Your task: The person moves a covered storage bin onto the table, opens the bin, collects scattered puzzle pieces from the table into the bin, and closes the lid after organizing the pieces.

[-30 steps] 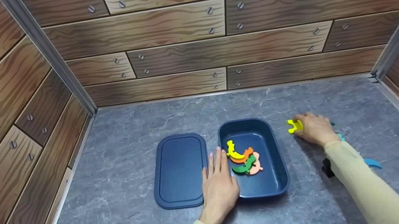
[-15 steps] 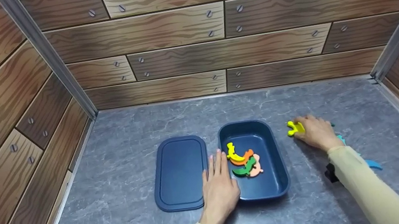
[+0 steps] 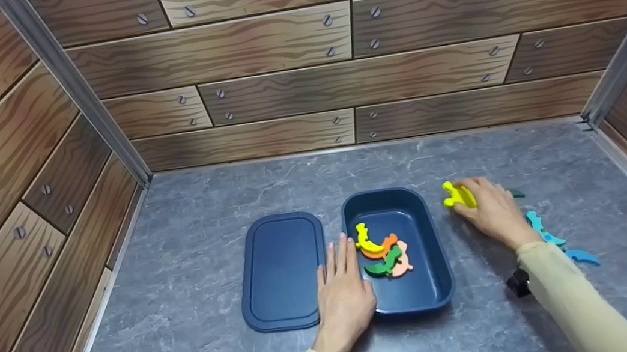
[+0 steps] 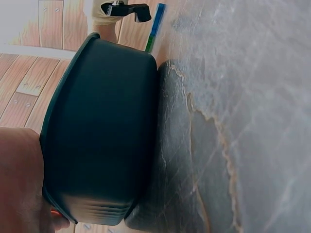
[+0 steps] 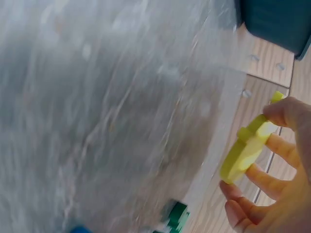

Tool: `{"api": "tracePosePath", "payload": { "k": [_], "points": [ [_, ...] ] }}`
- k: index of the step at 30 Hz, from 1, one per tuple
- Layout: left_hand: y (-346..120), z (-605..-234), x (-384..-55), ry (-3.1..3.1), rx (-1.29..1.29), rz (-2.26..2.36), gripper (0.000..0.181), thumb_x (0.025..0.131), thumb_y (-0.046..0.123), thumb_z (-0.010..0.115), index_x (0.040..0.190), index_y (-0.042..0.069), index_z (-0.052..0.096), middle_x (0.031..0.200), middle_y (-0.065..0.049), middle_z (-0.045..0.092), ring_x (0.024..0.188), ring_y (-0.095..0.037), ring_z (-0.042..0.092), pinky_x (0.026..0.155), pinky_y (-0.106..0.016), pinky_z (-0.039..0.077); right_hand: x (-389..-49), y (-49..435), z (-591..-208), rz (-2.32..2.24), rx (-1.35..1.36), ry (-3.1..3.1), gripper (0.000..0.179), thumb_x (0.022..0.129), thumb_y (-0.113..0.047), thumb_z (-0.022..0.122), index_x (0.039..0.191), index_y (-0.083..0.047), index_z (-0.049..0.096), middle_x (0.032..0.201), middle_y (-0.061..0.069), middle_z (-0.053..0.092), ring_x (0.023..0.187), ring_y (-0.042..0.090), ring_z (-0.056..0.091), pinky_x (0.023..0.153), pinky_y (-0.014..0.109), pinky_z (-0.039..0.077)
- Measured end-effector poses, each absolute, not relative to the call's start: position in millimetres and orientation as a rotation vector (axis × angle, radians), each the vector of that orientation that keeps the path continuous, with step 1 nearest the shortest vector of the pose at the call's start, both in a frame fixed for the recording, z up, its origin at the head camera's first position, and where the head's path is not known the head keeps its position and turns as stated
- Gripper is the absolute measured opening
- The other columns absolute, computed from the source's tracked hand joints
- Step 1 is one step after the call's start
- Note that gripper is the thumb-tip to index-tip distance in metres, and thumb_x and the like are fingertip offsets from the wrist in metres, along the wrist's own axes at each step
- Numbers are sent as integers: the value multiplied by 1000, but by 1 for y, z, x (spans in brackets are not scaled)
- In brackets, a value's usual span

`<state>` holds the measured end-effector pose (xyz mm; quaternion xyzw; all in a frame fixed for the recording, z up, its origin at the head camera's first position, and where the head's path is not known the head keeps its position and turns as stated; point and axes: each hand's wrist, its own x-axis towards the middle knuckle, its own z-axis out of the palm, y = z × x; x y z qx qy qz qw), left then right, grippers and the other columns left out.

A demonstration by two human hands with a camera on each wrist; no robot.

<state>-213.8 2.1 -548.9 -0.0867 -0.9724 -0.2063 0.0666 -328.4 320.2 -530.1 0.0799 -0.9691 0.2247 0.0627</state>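
My right hand (image 3: 493,210) pinches a yellow animal-shaped toy piece (image 3: 459,195) between thumb and fingers, to the right of the navy box (image 3: 442,256). In the right wrist view this yellow piece (image 5: 248,148) shows edge-on, held above the grey table. My left hand (image 3: 345,302) rests on the box's left rim with its fingers straight and pointing forward. Inside the box lie a yellow piece (image 3: 362,236), an orange piece (image 3: 390,241), a green piece (image 3: 383,265) and a pink piece (image 3: 403,266), overlapping in a small heap. The left wrist view shows the box's outer wall (image 4: 102,116) close up.
A navy lid (image 3: 283,271) lies flat left of the box. Beyond my right hand are a dark green piece (image 3: 515,193), a turquoise piece (image 3: 543,229) and a blue piece (image 3: 582,257) on the table. Wood-patterned walls (image 3: 278,93) enclose the back and sides.
My right hand has raised the yellow piece and shifted it slightly left, uncovering more of the turquoise and dark green pieces. The left hand stays in place on the box.
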Motion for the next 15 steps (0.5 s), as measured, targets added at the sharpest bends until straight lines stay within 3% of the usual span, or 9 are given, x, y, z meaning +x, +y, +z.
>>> {"api": "tracePosePath", "payload": {
  "k": [8, 15],
  "points": [
    [3, -548, -215, -2941, -258, -621, 68, 96, 22, 51, 158, 11, 23, 164, -3, 16, 149, -26, 14, 114, -54, 23, -316, 309, -526, 996, 235, -2825, 49, 99, -28, 60, 142, -9, 48, 131, 23, 50, 105, 40, 53, 87, 57, 44],
    [1, -549, -214, -2957, -258, -637, 69, 96, 22, 51, 158, 12, 23, 164, -1, 14, 149, -26, 12, 114, -54, 22, -300, 302, -527, 1313, 167, -2740, 55, 100, -40, 55, 146, -11, 45, 140, 20, 46, 111, 39, 54, 80, 49, 51]
  ]
}}
